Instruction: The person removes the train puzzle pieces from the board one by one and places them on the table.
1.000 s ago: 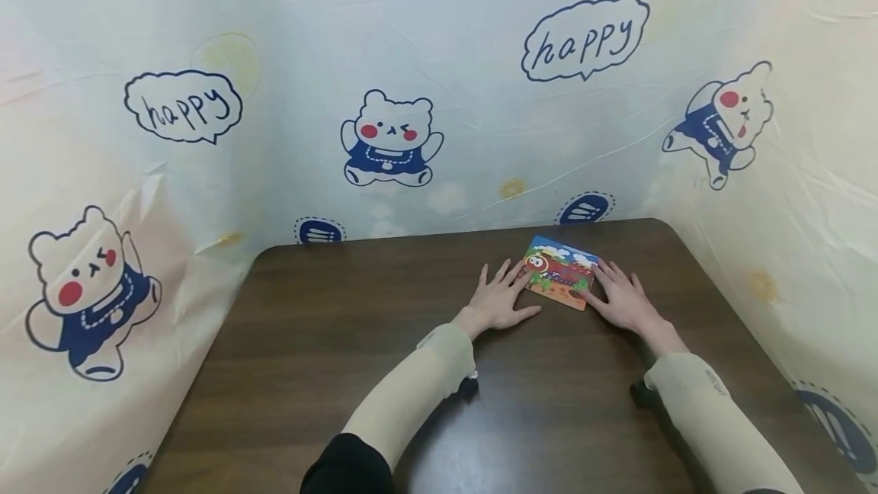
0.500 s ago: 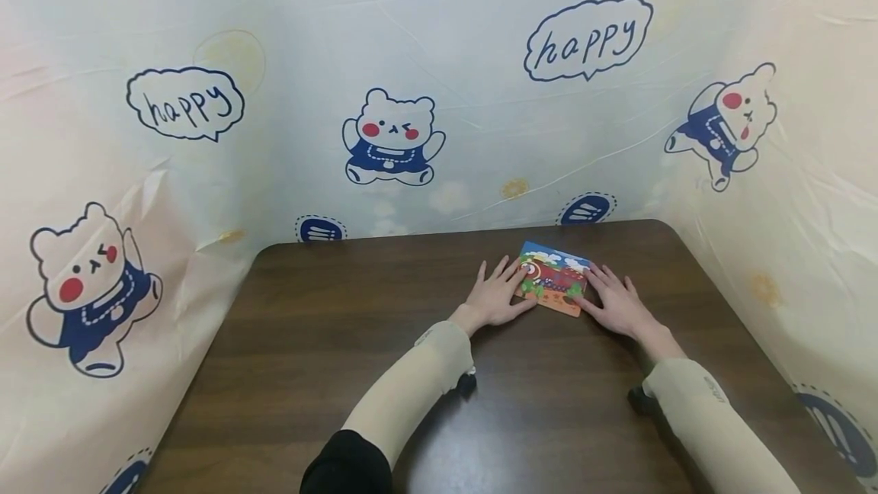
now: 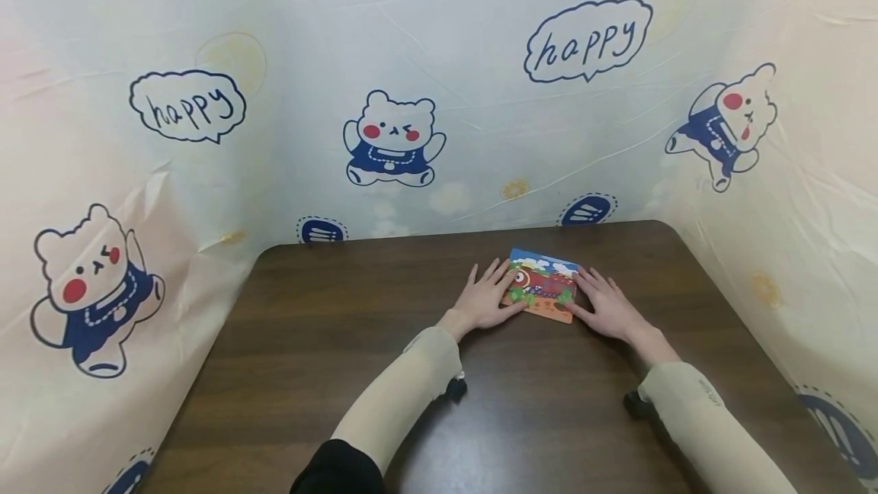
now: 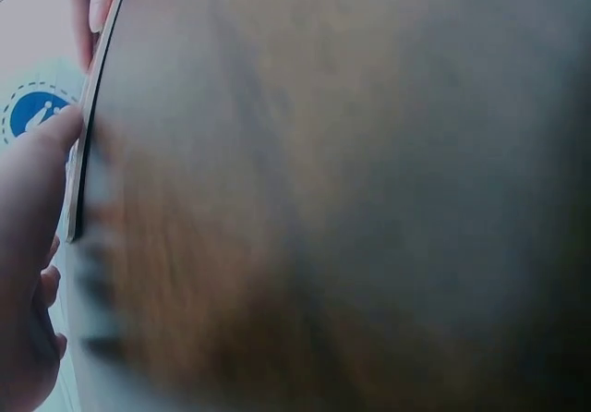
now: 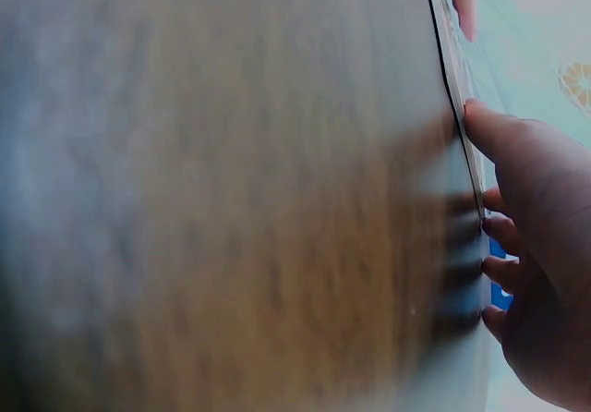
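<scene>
A thin rectangular picture board (image 3: 546,285) lies flat towards the far side of the brown table, slightly turned. Its face carries a blue sky with clouds, a red cartoon figure with a round eye, and an orange lower strip. At its left side my left hand (image 3: 482,302) touches it with spread, mostly straight fingers, the thumb at the lower edge. My right hand (image 3: 610,309) lies against the right side likewise, thumb on the lower right part. Edge-on in the left wrist view, the board (image 4: 78,190) appears as a thin slab, its underside hidden.
The wooden table (image 3: 329,372) runs up to a pale curtain (image 3: 466,59) printed with bears and "happy" bubbles, which surrounds its back and sides. Small black devices sit under both sleeve cuffs.
The picture board has slid left and a little towards me across the table. Both hands have moved along with it, keeping their fingers at its sides.
</scene>
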Motion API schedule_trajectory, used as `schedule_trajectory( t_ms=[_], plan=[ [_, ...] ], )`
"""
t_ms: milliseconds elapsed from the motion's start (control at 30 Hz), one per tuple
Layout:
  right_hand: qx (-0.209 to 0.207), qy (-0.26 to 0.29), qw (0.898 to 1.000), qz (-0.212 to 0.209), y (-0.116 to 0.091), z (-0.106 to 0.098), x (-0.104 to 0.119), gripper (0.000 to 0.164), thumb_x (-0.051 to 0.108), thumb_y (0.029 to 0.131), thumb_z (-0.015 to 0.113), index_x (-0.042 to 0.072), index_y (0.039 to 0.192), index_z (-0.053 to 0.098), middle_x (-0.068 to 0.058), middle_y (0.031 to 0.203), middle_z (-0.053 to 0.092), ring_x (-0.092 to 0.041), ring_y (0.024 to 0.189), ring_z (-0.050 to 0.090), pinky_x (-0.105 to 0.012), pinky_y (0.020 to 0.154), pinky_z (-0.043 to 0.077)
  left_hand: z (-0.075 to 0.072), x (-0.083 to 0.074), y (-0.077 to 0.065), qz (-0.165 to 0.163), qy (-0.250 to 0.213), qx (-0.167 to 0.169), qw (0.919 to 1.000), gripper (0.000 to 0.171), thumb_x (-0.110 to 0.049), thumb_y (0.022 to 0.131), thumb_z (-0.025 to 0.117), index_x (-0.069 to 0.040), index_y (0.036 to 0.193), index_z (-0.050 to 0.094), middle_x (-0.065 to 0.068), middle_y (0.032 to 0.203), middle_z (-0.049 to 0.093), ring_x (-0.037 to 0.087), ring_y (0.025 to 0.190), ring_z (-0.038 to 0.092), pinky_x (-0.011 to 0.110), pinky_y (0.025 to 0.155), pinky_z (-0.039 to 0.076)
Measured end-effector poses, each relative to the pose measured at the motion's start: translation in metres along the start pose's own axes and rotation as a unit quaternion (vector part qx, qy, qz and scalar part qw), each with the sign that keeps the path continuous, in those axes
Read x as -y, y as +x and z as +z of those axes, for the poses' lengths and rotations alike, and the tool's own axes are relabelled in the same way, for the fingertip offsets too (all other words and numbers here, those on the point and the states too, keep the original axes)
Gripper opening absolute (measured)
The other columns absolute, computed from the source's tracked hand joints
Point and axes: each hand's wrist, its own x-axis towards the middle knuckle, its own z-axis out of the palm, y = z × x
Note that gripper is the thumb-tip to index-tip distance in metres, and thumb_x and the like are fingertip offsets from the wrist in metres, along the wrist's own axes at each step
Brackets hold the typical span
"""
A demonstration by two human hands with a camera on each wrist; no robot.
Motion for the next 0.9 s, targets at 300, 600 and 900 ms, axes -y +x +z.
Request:
schedule_trajectory(
  t_ms=[300,600,900],
  plan=[
    [0.007,0.007,1.000,-0.004,0.000,0.003,0.014,0.088,0.053,0.112,0.057,-0.005,0.171,0.027,-0.031,0.181,0.018,-0.054,0.168,0.016,-0.070,0.136,0.018,-0.003,0.007,-0.013,-0.008,0.005,0.009,0.9999,0.088,-0.077,0.109,0.038,-0.025,0.178,0.021,-0.004,0.188,0.014,0.020,0.176,0.010,0.058,0.143,0.012],
    [0.000,0.004,1.000,-0.030,0.001,0.008,0.026,0.084,0.045,0.113,0.059,-0.008,0.170,0.028,-0.032,0.180,0.020,-0.054,0.168,0.019,-0.068,0.136,0.022,-0.012,0.010,-0.028,-0.008,0.008,0.014,0.9998,0.087,-0.072,0.110,0.042,-0.020,0.177,0.025,-0.001,0.186,0.022,0.022,0.175,0.015,0.057,0.143,0.014],
    [0.003,0.001,0.999,-0.050,0.008,0.010,0.039,0.083,0.045,0.112,0.060,-0.007,0.169,0.030,-0.032,0.179,0.023,-0.053,0.168,0.021,-0.069,0.135,0.025,-0.016,0.018,-0.042,-0.029,-0.010,0.014,0.9994,0.087,-0.071,0.109,0.046,-0.019,0.176,0.028,0.000,0.185,0.025,0.024,0.174,0.018,0.058,0.142,0.016]
  ],
)
